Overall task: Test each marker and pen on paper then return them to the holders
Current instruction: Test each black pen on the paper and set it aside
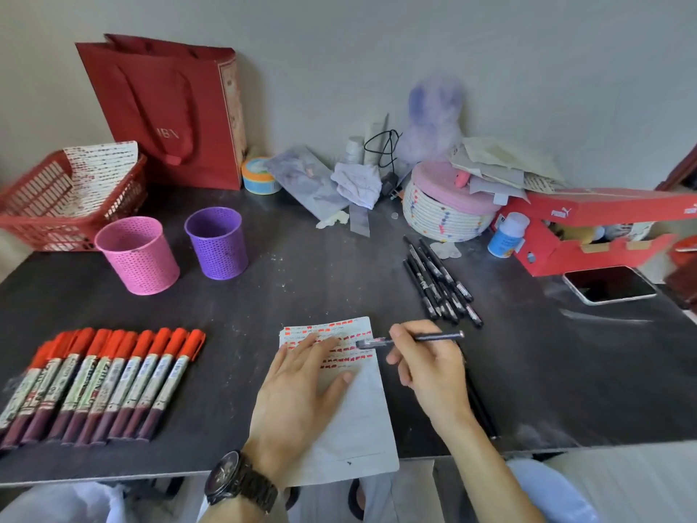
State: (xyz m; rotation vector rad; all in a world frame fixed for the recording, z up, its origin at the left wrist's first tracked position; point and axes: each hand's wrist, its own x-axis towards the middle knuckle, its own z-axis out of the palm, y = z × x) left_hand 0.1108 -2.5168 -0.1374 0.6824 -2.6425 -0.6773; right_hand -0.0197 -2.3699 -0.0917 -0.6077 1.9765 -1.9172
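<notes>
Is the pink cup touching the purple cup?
Apart. The head view shows a strip of dark table between the pink cup and the purple cup.

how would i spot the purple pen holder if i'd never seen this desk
Start at the tall red paper bag leaning on the wall at the back left. In front of it two perforated cups stand side by side on the dark table. The purple holder is the right one, smaller than the pink holder.

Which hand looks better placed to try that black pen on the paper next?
The right hand, probably. It already grips the black pen, whose tip hangs over the paper's right edge beside the red test marks. The left hand lies flat on the sheet, pinning it, so it is better left there.
</notes>
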